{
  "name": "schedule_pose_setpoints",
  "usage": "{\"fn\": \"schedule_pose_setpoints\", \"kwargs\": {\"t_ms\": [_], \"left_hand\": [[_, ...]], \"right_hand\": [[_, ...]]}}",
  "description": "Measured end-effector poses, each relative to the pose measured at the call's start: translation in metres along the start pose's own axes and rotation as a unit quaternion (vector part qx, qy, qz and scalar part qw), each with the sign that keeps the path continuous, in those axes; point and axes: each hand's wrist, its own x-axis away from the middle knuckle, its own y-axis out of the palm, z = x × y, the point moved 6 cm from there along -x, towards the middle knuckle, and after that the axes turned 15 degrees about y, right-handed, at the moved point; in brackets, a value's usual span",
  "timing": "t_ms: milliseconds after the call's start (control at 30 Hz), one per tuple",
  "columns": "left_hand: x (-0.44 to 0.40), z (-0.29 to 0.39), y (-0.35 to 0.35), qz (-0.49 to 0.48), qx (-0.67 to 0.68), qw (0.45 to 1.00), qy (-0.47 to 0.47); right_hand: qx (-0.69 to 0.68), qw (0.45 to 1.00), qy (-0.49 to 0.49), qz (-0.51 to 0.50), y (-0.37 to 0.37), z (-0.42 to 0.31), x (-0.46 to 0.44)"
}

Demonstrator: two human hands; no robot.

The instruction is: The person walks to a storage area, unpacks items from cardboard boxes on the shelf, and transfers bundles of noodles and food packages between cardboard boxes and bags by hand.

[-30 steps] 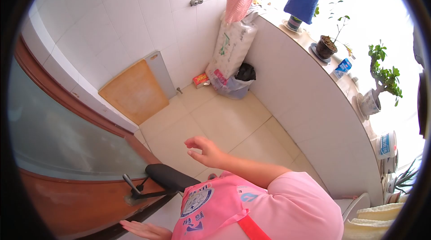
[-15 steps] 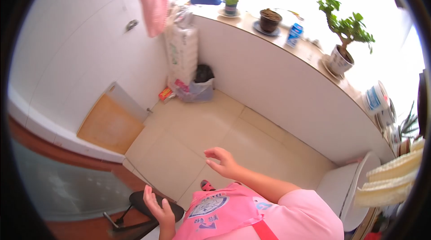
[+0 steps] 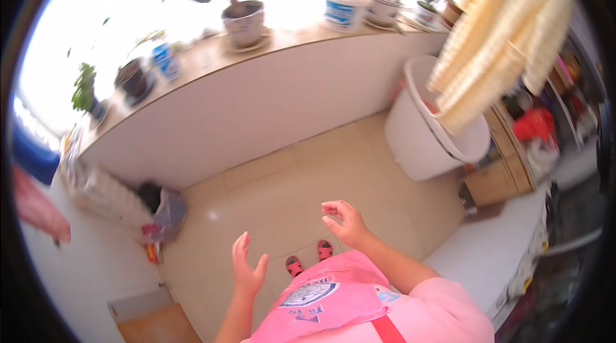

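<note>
Head view: left hand (image 3: 247, 269) and right hand (image 3: 348, 224) empty, thumbs spread from fingers, nothing clamped; nearest thing is the pink apron (image 3: 327, 304), worn, near both hands; likely light, soft, not fragile; pinch a loose edge.

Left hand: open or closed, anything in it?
Open, with nothing visible in it: the left hand has its fingers extended and thumb spread away, and only floor shows in the gap.
</note>
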Motion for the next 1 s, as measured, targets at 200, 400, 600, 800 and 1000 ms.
{"fn": "schedule_pose_setpoints", "kwargs": {"t_ms": [200,400,600,800,1000], "left_hand": [[-0.06,0.064,0.148,-0.176,0.054,0.976,0.115],[-0.082,0.167,0.344,-0.291,0.111,0.927,0.209],[-0.081,0.287,0.54,-0.34,0.158,0.892,0.252],[-0.095,0.353,0.674,-0.375,0.162,0.874,0.263],[-0.154,0.383,0.808,-0.407,0.151,0.864,0.254]], "right_hand": [[-0.038,0.977,0.063,0.2,-0.158,0.059,0.07],[-0.058,0.939,0.07,0.331,-0.331,0.121,0.149],[-0.073,0.912,0.08,0.395,-0.517,0.184,0.211],[-0.101,0.901,0.078,0.415,-0.655,0.225,0.233],[-0.139,0.876,0.069,0.456,-0.769,0.261,0.209]]}}
